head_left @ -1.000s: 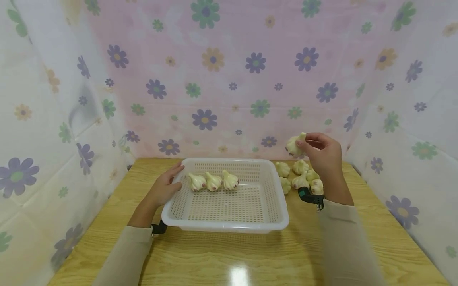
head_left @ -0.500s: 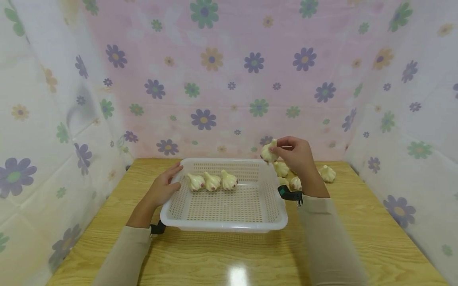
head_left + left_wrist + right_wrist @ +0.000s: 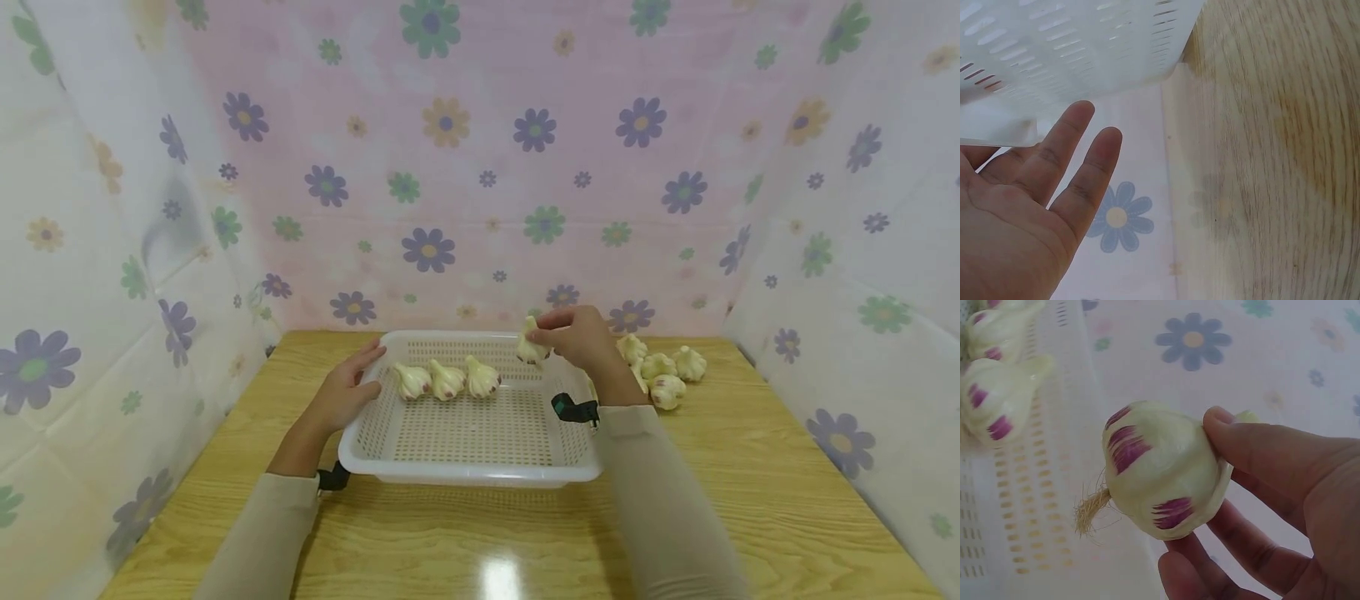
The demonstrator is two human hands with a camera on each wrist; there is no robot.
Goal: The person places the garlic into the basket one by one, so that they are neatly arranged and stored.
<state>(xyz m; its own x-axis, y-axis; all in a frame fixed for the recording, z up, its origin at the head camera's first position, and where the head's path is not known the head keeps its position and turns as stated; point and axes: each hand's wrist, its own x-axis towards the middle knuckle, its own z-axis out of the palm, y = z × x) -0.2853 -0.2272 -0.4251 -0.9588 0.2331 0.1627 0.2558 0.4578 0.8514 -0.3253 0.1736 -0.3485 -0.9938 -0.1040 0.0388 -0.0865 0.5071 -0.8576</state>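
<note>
My right hand (image 3: 581, 337) pinches a white garlic bulb (image 3: 1163, 469) by its neck, over the back right part of a white plastic basket (image 3: 480, 477). In the right wrist view the bulb shows purple streaks and a tuft of dry roots. Inside the basket, three more garlic bulbs (image 3: 447, 381) lie in a row towards the back left. My left hand (image 3: 341, 396) holds the basket's left rim, its thumb over the inner side. From the left wrist camera, two of its fingers (image 3: 1088, 181) stretch out straight below the rim; the thumb is mostly hidden by the basket wall.
Several loose garlic bulbs (image 3: 667, 390) lie on the wooden table (image 3: 765, 483) right of the basket, partly hidden behind my right forearm. A flower-patterned cloth (image 3: 480, 167) surrounds the table at the back and both sides.
My right hand has carried the garlic bulb left and down, from above the loose bulbs to over the basket. The left hand and the basket stay in place.
</note>
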